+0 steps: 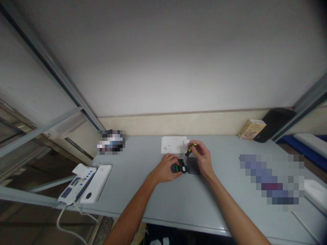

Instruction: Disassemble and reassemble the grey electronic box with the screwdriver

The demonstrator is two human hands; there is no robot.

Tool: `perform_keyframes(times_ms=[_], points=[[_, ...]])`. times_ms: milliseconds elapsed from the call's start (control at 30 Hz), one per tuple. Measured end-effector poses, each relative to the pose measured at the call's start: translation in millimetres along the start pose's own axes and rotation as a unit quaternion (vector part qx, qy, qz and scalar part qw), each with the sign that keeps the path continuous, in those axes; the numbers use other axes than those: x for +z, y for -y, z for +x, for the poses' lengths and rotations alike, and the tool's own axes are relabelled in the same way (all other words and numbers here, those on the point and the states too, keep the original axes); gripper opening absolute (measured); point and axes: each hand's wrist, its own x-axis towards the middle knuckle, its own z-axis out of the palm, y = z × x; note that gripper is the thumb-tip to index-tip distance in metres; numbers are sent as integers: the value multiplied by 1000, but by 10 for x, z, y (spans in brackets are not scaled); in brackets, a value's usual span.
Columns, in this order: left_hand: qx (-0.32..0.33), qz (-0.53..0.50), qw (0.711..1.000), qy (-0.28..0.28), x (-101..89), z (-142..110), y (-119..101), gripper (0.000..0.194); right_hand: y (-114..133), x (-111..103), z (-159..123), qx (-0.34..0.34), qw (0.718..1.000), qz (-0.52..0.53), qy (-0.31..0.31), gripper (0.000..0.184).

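Observation:
My right hand grips a screwdriver with a yellow and black handle, its shaft slanting down to the left. The tip meets a small black device that shows green parts, perhaps a circuit board; its exact kind is too small to tell. Curled around the device's left side, my left hand holds it against the table. A flat dark piece lies beside the device, partly under my right hand. Just behind, a white sheet carries several tiny dark dots, possibly screws, and a small white object.
The grey table runs along a wall. At left lie a white power strip and a white flat box-like object. A yellow box leans by a black panel at back right. Blurred items sit on both sides.

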Motion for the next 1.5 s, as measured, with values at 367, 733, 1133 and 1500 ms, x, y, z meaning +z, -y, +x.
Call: perform_keyframes(times_ms=[367, 733, 1133, 1500], points=[[5, -1, 1000, -4, 24, -3, 30, 27, -75, 130, -71, 3, 1000, 5, 20, 34], [-1, -13, 1000, 4, 30, 0, 51, 27, -66, 121, -118, -6, 1000, -19, 24, 35], [-22, -22, 1000, 0, 6, 10, 15, 46, -89, 160, -126, 7, 1000, 8, -16, 34], [-19, -21, 1000, 4, -20, 16, -1, 50, -70, 157, -131, -1, 1000, -5, -16, 32]])
